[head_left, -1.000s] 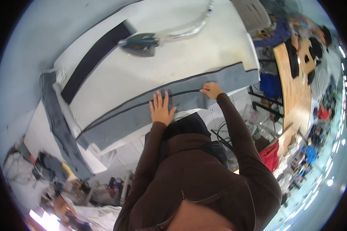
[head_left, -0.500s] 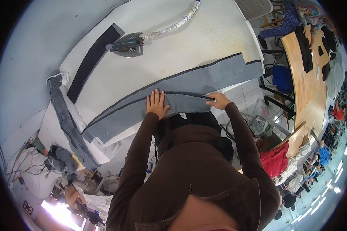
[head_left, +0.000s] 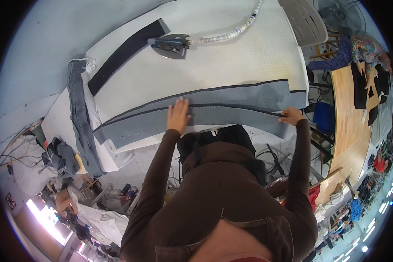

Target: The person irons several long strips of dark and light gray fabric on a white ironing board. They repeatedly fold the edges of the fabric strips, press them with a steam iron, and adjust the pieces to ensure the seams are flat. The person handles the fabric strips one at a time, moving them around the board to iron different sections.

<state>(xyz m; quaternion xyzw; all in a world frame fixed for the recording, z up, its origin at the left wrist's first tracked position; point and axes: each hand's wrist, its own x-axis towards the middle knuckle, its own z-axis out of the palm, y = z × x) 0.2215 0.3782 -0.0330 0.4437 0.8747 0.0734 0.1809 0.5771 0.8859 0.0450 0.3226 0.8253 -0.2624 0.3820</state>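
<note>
Two long, curved grey fabric strips with dark edges lie along the near side of a white padded ironing table (head_left: 231,61). On the front strip (head_left: 222,114), which overlaps the rear strip (head_left: 244,92), my left hand (head_left: 178,115) rests flat with fingers stretched out. At the strip's right end, my right hand (head_left: 292,116) is closed in a pinch on its dark upper edge. That end hangs past the table's near edge. An iron (head_left: 171,46) stands beyond my left hand, touching or nearly touching a dark curved fabric strip (head_left: 126,54).
A wrapped hose (head_left: 225,36) runs from the iron to the far edge. Grey fabric (head_left: 79,113) lies bunched at the table's left end. To the right, another person in a patterned top handles dark pieces at a wooden table (head_left: 346,100). A beige plastic chair (head_left: 303,22) stands far right.
My right hand has moved right, drawing the front strip's end outward, so the strip lies longer and straighter. My left hand stays on the fabric. The view has shifted slightly.
</note>
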